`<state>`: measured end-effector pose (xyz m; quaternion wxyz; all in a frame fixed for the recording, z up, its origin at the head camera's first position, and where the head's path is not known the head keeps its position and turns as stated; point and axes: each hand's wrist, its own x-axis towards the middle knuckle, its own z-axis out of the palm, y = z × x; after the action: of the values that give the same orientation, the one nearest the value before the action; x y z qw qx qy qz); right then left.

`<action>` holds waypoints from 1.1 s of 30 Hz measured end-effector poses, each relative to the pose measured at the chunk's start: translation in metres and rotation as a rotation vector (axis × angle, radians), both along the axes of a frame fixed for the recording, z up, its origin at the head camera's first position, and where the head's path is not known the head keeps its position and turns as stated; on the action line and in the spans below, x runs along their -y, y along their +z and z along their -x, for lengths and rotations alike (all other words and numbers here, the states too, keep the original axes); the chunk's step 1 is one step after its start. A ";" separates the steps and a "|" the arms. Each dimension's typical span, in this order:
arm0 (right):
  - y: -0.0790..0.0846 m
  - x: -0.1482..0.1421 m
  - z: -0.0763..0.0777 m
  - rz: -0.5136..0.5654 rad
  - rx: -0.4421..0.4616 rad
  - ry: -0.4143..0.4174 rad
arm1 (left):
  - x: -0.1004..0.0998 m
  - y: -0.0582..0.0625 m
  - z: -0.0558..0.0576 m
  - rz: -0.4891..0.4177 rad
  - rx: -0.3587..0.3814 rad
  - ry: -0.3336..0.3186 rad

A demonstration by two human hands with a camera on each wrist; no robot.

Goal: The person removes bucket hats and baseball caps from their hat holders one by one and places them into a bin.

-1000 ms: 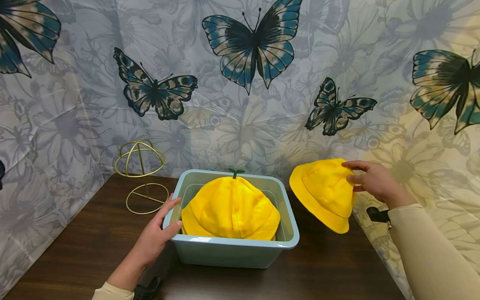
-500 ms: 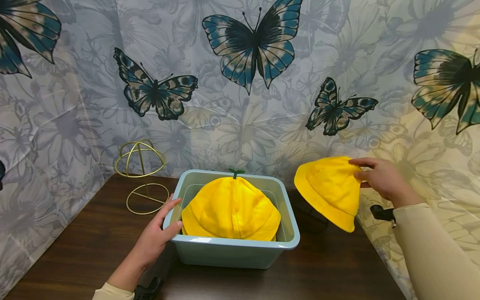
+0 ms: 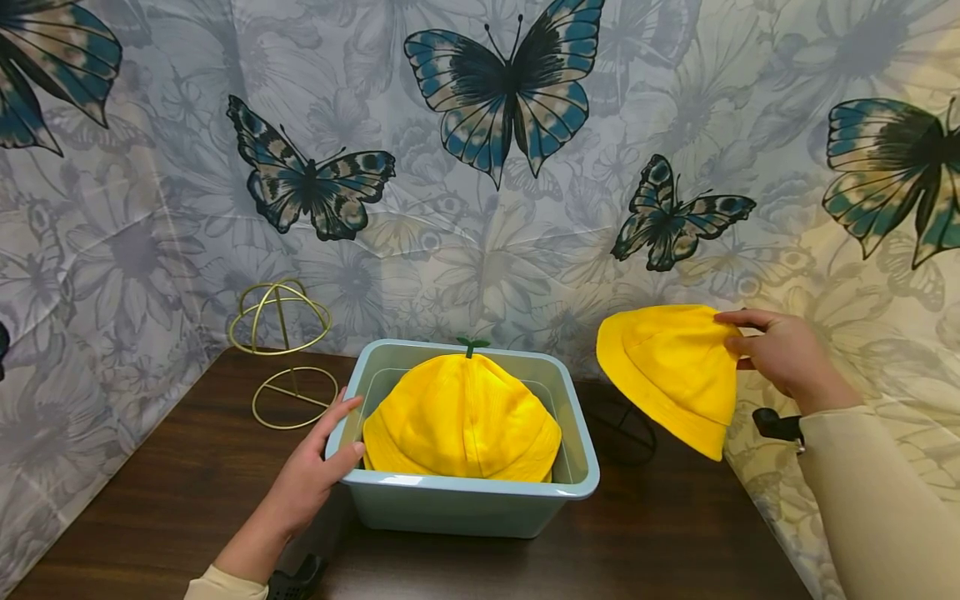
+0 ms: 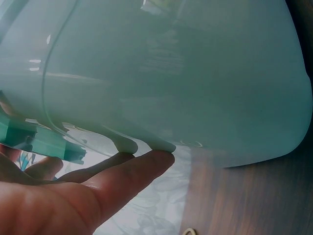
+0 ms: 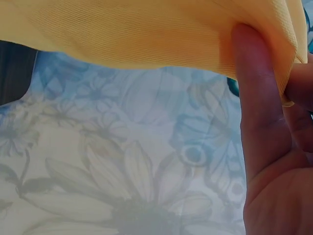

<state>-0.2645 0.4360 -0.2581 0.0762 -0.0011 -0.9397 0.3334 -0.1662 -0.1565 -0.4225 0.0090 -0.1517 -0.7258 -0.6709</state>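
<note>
My right hand (image 3: 791, 357) pinches the crown of a yellow bucket hat (image 3: 667, 367), thumb on one side and fingers on the other. The hat hangs tilted above the table, brim toward the left. In the right wrist view its yellow cloth (image 5: 132, 34) is folded between my thumb and fingers. A light blue plastic bin (image 3: 450, 504) holds another yellow hat (image 3: 461, 421) with a green sprout on top. At the bin's left rim, my left hand (image 3: 307, 471) grips the edge; in the left wrist view, fingers (image 4: 132, 181) press against the outer wall.
A gold wire stand (image 3: 279, 346) stands at the back left of the dark wooden table (image 3: 127, 500). Partly hidden behind the lifted hat is a dark wire stand (image 3: 637, 437), right of the bin. A butterfly-printed cloth (image 3: 487, 250) hangs behind and at the sides.
My right hand has carried the hat right and slightly up, uncovering part of the dark wire stand. The left hand and the bin have stayed in place.
</note>
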 end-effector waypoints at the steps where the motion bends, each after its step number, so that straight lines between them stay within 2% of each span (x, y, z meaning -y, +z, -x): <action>1: 0.001 -0.001 0.000 -0.006 -0.001 -0.002 | 0.000 0.000 0.000 -0.002 0.001 -0.002; 22: 0.027 0.010 -0.004 -0.066 -0.050 -0.022 | 0.000 -0.001 0.000 0.000 -0.002 0.005; 33: 0.039 0.014 -0.006 -0.103 -0.073 -0.004 | 0.000 -0.001 -0.001 -0.008 -0.008 0.000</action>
<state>-0.2584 0.4220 -0.2188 0.1111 0.0128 -0.9522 0.2844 -0.1654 -0.1563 -0.4238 0.0127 -0.1543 -0.7232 -0.6731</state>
